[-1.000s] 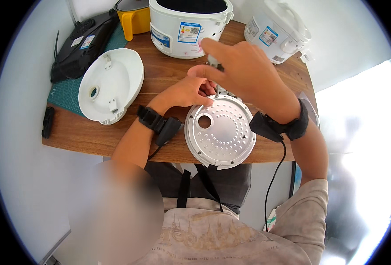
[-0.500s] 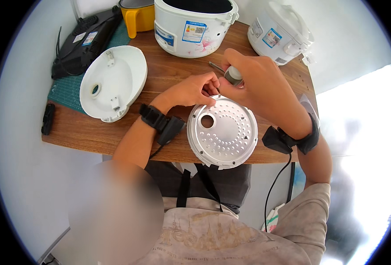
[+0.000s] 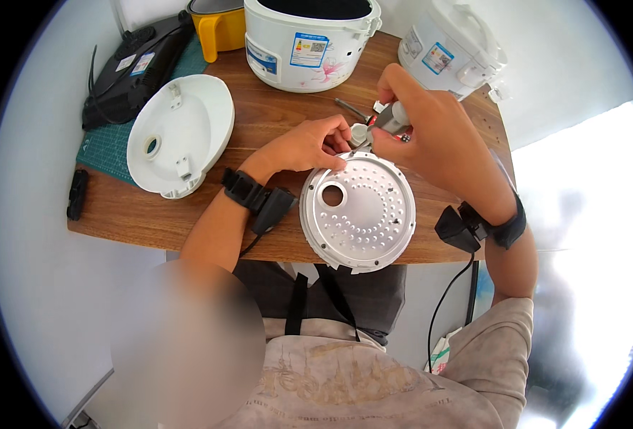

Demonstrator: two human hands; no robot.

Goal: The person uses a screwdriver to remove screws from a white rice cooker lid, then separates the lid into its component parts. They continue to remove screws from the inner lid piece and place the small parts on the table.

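A round silvery metal lid plate (image 3: pixel 363 207) with raised dimples and one round hole lies near the table's front edge. My left hand (image 3: pixel 313 145) is at its upper-left rim, thumb pressed on the edge and the other fingers curled beyond it. My right hand (image 3: pixel 434 132) grips the grey handle of a screwdriver (image 3: pixel 390 120), tilted above the plate's far rim. Fingers partly hide its tip, so contact with the rim cannot be made out. Just past the rim sits a small round whitish piece (image 3: pixel 359 134), with a thin metal rod (image 3: pixel 351 109) beyond it.
A white lid shell (image 3: pixel 188 132) stands left on a green cutting mat (image 3: pixel 106 150). Behind are a black appliance (image 3: pixel 134 68), a yellow-handled container (image 3: pixel 216 32), an open white rice cooker (image 3: pixel 302 50) and another white cooker (image 3: pixel 449 53). A small black object (image 3: pixel 78 193) lies at the left edge.
My right hand has shifted up and right with the screwdriver, which now leans more, uncovering the small whitish piece. My left hand stays at the plate's rim.
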